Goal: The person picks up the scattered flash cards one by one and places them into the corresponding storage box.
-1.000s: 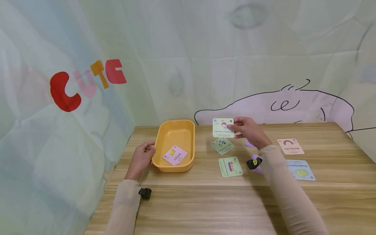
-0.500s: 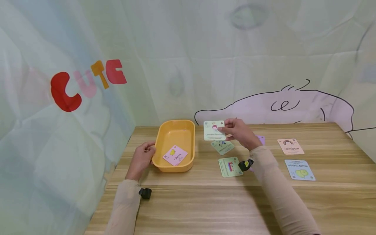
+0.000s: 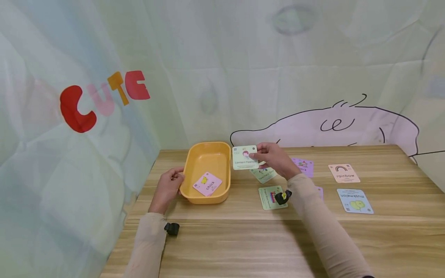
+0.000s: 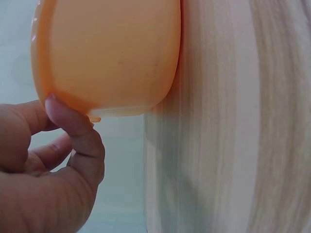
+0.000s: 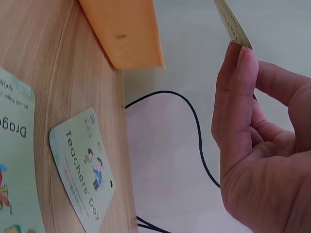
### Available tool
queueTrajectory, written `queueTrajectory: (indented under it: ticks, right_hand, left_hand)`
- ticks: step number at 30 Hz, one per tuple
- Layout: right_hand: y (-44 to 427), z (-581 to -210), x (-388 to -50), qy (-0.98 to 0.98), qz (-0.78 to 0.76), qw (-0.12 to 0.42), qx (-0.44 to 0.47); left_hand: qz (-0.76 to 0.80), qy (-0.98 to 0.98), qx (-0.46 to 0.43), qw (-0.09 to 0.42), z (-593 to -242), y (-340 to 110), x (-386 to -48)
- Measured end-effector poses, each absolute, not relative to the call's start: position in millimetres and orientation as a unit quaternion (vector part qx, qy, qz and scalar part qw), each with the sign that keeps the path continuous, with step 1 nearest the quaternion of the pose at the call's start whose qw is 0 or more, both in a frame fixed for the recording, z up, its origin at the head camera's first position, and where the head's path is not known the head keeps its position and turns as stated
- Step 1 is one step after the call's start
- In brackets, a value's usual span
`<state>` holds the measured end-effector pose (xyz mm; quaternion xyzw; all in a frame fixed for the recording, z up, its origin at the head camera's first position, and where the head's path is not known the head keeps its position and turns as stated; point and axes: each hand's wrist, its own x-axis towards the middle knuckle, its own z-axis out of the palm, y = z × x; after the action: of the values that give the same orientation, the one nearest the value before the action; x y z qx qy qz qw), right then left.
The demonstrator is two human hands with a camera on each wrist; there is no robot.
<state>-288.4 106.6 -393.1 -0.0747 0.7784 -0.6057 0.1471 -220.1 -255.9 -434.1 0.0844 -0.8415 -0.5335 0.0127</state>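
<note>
In the head view my right hand (image 3: 276, 157) pinches a pale green Lantern Festival card (image 3: 244, 159) between thumb and fingers. The card is held up off the table, beside the right rim of a yellow tray (image 3: 226, 170). My left hand (image 3: 167, 189) pinches the tray's left rim; the left wrist view shows the thumb and fingers at that rim. Inside the tray lies a pink chick card (image 3: 207, 183). Partly behind the right hand, a green Teachers' Day card (image 5: 83, 170) lies on the table. A green Dragon Boat Festival card (image 3: 271, 197) lies nearer the front.
Further right on the wooden table (image 3: 243, 247) lie a purple card (image 3: 304, 166) ending in "ark", an orange rainbow card (image 3: 344, 173) and a blue muskmelon card (image 3: 355, 201). Another purple card (image 3: 320, 192) is mostly hidden by the right sleeve. A printed curtain (image 3: 194, 77) hangs behind.
My right hand has moved left with the Lantern Festival card, to beside the tray, uncovering more of the purple cards and the muskmelon card. The left hand and tray have stayed put.
</note>
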Motion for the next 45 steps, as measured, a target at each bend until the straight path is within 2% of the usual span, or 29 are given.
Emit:
queueTrajectory:
  ticks: [45]
  right_hand:
    - [47,-398,-283,0.753,-0.622,0.175,-0.122]
  left_hand:
    - [-0.528,-0.845,0.082,0.015,-435,-257,-220]
